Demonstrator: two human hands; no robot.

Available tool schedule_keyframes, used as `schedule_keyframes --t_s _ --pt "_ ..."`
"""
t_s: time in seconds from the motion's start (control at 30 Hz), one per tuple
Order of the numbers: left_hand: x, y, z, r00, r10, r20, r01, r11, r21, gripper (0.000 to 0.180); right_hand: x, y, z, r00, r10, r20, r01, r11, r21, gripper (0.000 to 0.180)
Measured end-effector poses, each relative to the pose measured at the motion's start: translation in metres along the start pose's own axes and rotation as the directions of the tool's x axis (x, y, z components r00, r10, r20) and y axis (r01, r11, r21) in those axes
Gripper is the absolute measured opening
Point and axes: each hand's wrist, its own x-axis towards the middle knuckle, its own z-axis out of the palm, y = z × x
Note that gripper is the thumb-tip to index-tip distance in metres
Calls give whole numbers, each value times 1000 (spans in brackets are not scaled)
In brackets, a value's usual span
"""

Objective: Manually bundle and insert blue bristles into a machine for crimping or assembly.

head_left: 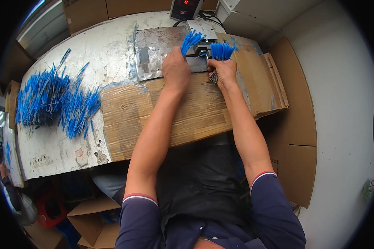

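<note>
My left hand (176,69) is closed round a small bunch of blue straw-cleaning brushes (191,40), their bristle ends pointing up and away from me. Beside it, my right hand (224,71) grips a thicker bunch of the same brushes (222,51), with wire loop ends sticking out below the fingers. A single brush seems to lie near my right thumb, at the small metal machine (202,48) between the bunches; its exact hold is hard to make out. Under my left hand is a worn metal plate (153,45).
A large heap of blue brushes (43,97) and a looser pile (79,110) lie on the white table (112,45) at left. Taped cardboard (153,116) covers the near edge. A counter box with a red digit (186,9) stands behind. Cardboard (295,83) leans by the right wall.
</note>
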Motion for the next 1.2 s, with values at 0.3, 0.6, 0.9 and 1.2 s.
schedule_keyframes --t_s 0.3,0.6,0.9,1.2 --pt "1 0 -1 987 37 156 -32 999 -30 10 -11 -5 -19 983 146 112 -170 953 252 14" --pt "1 -1 -2 983 98 153 -96 995 -22 13 -20 -2 -26 963 175 206 -225 941 252 13" --pt "-2 1 0 968 184 169 -206 971 125 14 -32 -11 -22 961 192 200 -238 940 244 12" --pt "3 15 -5 933 -216 288 347 749 -564 14 -39 -11 -11 917 243 317 -267 963 35 16"
